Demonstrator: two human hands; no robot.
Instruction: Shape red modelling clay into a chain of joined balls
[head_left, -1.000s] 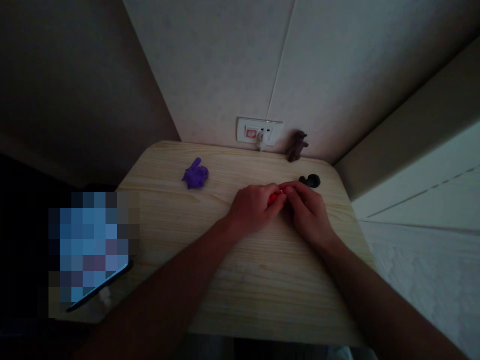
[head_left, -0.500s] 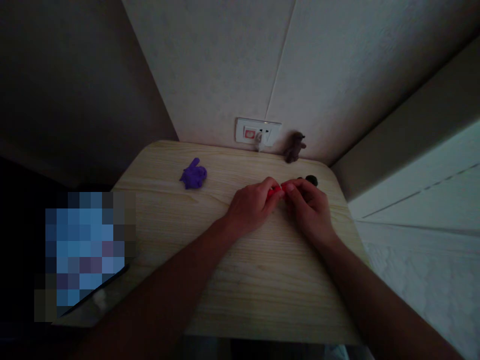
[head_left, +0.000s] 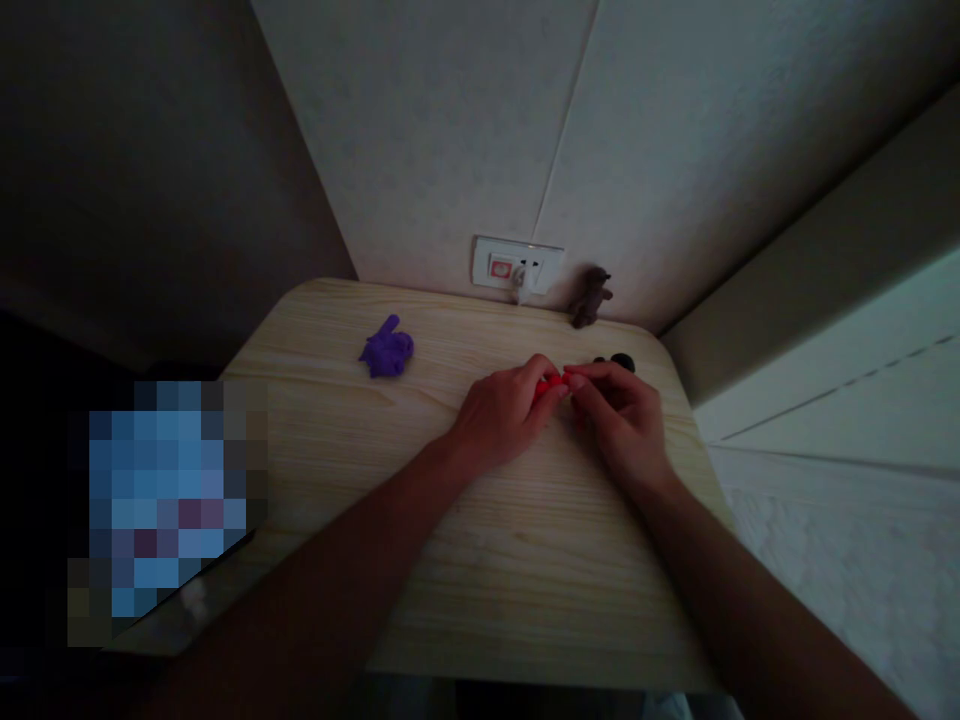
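Observation:
Over the wooden table, my left hand (head_left: 506, 410) is closed around a small lump of red modelling clay (head_left: 553, 384), part of which its fingers hide. My right hand (head_left: 622, 415) pinches the clay's right end between thumb and fingertips, so the two hands almost meet. A little more red shows under the right palm; its shape is unclear. Just behind the right hand lie small black pieces (head_left: 622, 362), partly covered by the fingers. Off to the left sits a lumpy purple clay piece (head_left: 388, 350) with a stub sticking up.
A brown figure (head_left: 591, 297) stands at the table's back edge by the wall. Left of it, a wall socket (head_left: 517, 268) holds a white plug. A lit, blurred-out screen (head_left: 169, 490) is at the table's left front. The wooden table (head_left: 525, 580) has rounded back corners.
The right fingers have shifted slightly on the red clay, uncovering more of it and a bit of red beneath the palm. The left hand stays nearly still.

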